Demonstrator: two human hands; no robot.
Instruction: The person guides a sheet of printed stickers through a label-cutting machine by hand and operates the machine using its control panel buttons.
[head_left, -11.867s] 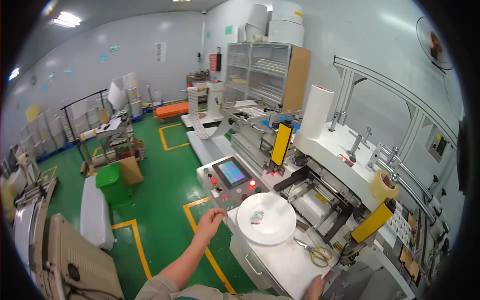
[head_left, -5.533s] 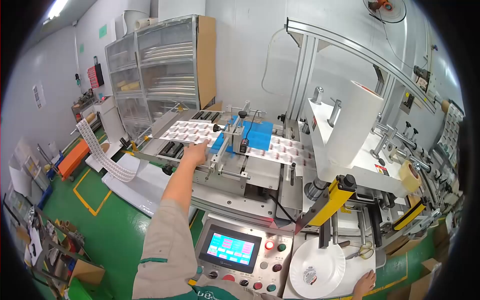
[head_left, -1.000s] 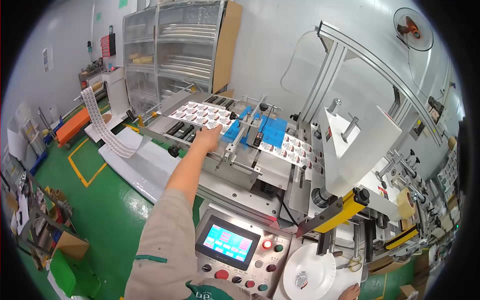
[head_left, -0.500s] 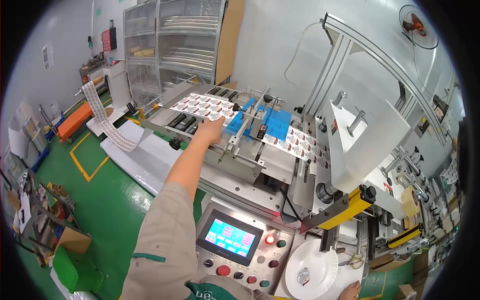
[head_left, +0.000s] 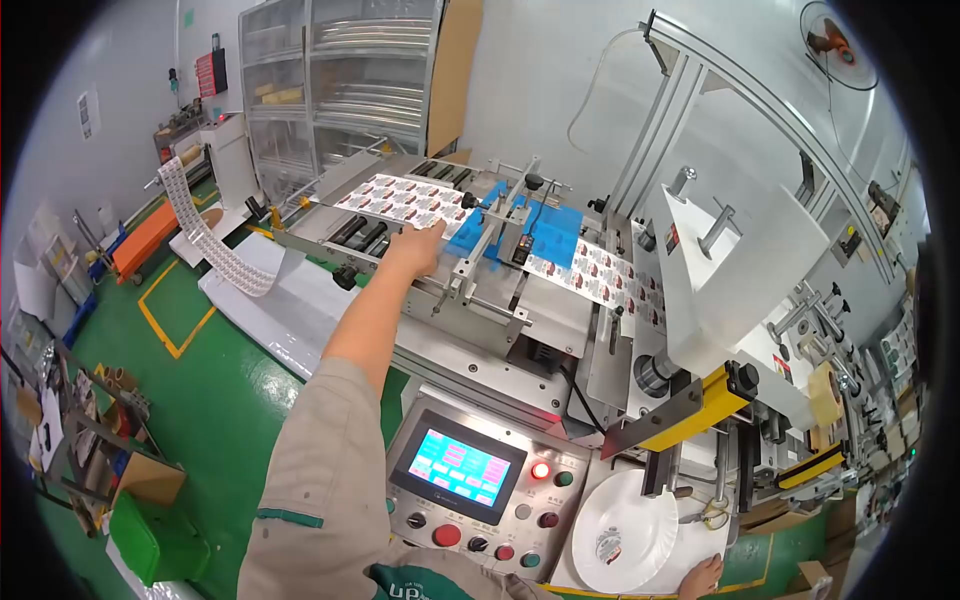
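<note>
A: Where is the left hand (head_left: 418, 250)?

B: At the near edge of the printed strip (head_left: 400, 203), with its fingers reaching onto the strip; whether they merely touch the edge or pinch it cannot be told.

A: And the strip itself?

B: It extends leftward beyond these fingers. To the right of the hand, a blue sheet (head_left: 560, 246) hides one stretch, and the print reappears farther right.

A: The right hand (head_left: 703, 575)?

B: Well apart from the left, low and to its right, at the edge of the white worktop (head_left: 697, 542). Whether it closes on anything cannot be told.

A: What lies about it?

B: A white plate (head_left: 625, 530), just to its left, bears a small printed patch. The scissors (head_left: 712, 516) lie just beyond the same hand.

A: And between the hands?

B: A control panel (head_left: 572, 500), nearer the body than the left hand and left of the right, with a lit screen (head_left: 462, 468) and a glowing red button (head_left: 541, 470).
</note>
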